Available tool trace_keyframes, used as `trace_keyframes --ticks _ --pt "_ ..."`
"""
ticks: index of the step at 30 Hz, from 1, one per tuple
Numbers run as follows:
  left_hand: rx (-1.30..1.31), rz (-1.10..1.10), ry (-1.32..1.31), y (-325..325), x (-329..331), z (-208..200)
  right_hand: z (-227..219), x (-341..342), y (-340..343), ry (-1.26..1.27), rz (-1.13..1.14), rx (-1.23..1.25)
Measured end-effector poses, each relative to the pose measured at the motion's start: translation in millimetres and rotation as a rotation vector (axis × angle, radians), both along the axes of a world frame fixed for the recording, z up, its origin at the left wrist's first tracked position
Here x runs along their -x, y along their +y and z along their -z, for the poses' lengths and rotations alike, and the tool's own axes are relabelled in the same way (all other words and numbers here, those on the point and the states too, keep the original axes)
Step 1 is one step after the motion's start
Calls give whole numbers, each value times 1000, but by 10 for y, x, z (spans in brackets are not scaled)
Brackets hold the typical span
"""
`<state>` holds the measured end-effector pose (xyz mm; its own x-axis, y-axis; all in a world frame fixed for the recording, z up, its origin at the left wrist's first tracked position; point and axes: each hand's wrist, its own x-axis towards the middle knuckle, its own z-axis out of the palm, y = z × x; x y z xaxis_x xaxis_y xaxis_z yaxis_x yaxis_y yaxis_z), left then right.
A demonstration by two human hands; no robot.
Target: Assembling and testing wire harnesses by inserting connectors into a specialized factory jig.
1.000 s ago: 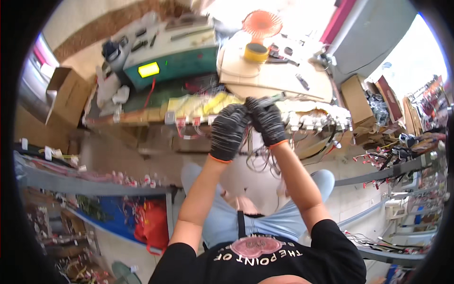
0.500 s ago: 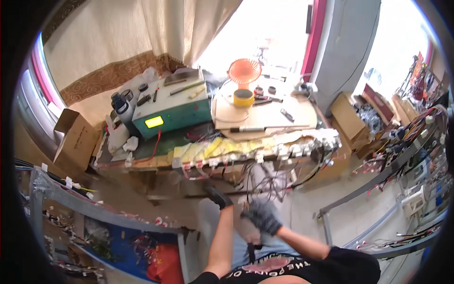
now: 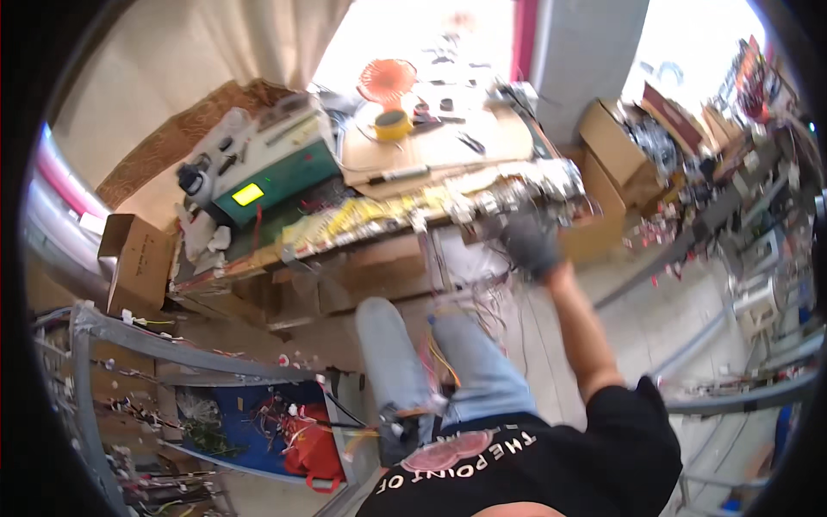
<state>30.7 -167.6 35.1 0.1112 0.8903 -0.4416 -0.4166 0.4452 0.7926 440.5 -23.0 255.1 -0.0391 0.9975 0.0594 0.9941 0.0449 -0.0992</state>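
Observation:
My left hand [image 3: 401, 429], in a dark grey glove, is low by my lap. It is closed around a wire bundle [image 3: 444, 362] with yellow, red and black strands. Loose wire ends stick out on the hand's left side, and other strands run up between my knees. My right hand [image 3: 529, 246], gloved too, reaches to the right part of the workbench's front edge. Motion smears its fingers, so their grip is unclear. Beside it runs a strip of yellow and silvery covering [image 3: 388, 209] with white connectors along the edge.
On the bench stand a green tester box [image 3: 289, 177] with a lit yellow screen, an orange fan [image 3: 387, 80] and a yellow tape roll [image 3: 392, 126]. A metal frame [image 3: 207, 358] at left and wire racks [image 3: 732, 224] at right flank me. Cardboard boxes [image 3: 613, 142] sit beyond.
My right hand has moved from above my lap up and right to the bench edge. My left hand has come down toward my waist with the wires. The dark cables hanging at the bench front have gone.

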Motion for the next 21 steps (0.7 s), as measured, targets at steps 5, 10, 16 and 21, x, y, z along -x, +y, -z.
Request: trace_keyframes --ticks 5,10,16,21 --pt "-571 204 1284 129 -316 -1162 -51 -1103 675 -102 518 -123" --pt "-690 -168 511 485 -703 -1384 -297 -1206 568 -99 414 -511" --pt "-1524 398 1411 1213 -1047 -545 -1155 -829 -565 1477 -515 -264" --pt "-1042 1430 840 -199 -1101 -191 703 -444 -127 802 -18 -191"
